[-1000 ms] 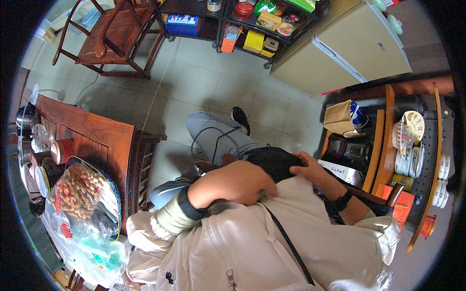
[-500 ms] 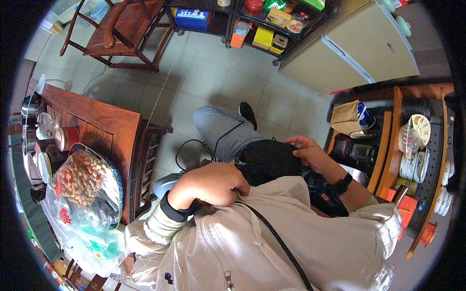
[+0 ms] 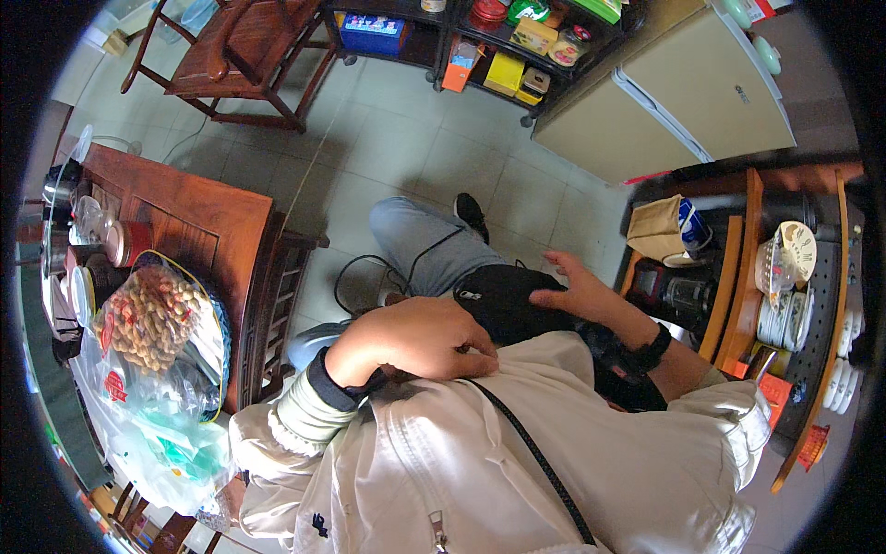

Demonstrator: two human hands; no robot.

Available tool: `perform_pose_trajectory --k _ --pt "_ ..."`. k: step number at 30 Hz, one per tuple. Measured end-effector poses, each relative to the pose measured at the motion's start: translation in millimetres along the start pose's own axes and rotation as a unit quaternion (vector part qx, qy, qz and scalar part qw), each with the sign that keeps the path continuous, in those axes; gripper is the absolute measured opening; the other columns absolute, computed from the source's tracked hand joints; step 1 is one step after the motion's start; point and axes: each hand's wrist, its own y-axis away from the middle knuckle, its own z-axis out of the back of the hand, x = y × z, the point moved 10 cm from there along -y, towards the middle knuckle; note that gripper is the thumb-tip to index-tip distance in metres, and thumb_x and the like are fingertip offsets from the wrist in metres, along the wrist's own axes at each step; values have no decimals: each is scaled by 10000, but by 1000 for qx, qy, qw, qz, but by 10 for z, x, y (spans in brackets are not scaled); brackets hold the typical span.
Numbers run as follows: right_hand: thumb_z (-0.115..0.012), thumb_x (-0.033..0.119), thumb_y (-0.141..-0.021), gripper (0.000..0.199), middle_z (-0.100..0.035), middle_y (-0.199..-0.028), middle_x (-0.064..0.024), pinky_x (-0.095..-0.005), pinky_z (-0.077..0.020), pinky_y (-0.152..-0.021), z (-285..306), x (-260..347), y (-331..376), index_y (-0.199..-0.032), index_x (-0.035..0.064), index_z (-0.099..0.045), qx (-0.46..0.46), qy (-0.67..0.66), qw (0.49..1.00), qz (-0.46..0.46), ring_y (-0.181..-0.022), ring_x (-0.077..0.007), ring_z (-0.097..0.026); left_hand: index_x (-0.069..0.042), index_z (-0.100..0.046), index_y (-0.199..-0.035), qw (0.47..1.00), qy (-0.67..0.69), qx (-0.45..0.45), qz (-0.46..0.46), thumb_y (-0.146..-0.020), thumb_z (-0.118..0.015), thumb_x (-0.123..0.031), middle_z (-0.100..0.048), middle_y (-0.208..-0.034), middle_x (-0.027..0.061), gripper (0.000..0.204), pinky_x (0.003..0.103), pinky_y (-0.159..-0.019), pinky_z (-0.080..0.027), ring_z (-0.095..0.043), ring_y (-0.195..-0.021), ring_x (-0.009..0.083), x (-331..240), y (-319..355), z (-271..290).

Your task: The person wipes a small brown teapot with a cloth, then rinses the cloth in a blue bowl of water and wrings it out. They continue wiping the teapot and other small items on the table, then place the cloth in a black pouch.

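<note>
A black zipped pouch [image 3: 512, 305] lies on my lap, over the grey-blue trousers [image 3: 415, 238]. My left hand [image 3: 429, 337] is closed against the front of my white jacket [image 3: 526, 388], its fingers curled and turned inward. What they hold, if anything, is hidden. From beside its fingertips a black braided cord [image 3: 531, 443] runs down over the jacket. At the right side of the pouch, my right hand [image 3: 586, 294] has its thumb and fingers spread, with nothing between them. A thin black cable [image 3: 346, 268] loops beside my leg.
To the left, a wooden table [image 3: 185, 217] carries a bag of peanuts [image 3: 152, 314], plastic bags [image 3: 161, 452] and jars [image 3: 127, 242]. A wooden chair [image 3: 242, 60] stands beyond. Ahead are a black shelf rack [image 3: 443, 42] and a beige fridge [image 3: 674, 92]. Wooden shelving [image 3: 734, 277] with dishes borders my right.
My left hand has shifted slightly right and rotated. My right hand has spread its fingers, the thumb moving left over the pouch. More of the pouch's zip shows.
</note>
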Motion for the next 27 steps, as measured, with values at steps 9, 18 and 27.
perform_pose_trajectory --k 9,18,27 --pt "-825 416 -663 958 -358 -1385 -216 -360 -275 -1091 -277 190 10 -1379 2 -341 136 -63 989 2 -1290 -345 -357 -67 -699 -903 999 -18 47 18 -900 -528 -384 -677 -856 136 360 413 -656 -494 -637 -763 343 62 50 -151" --pt "-803 203 -632 723 -432 -1208 -137 -375 -329 -1027 138 696 512 -1264 58 -483 40 -18 978 205 -1194 -291 -414 -10 -661 -765 1000 -2 16 20 -926 -500 -381 -621 -707 189 435 453 -568 -440 -590 -646 381 100 95 -158" --pt "-471 -80 -564 656 -496 -1125 -146 -361 -355 -1018 219 580 404 -1202 47 -558 60 -114 960 249 -1137 -318 -476 -13 -676 -773 1000 -6 2 6 -917 -520 -355 -622 -698 190 402 455 -556 -437 -586 -624 383 46 62 -141"
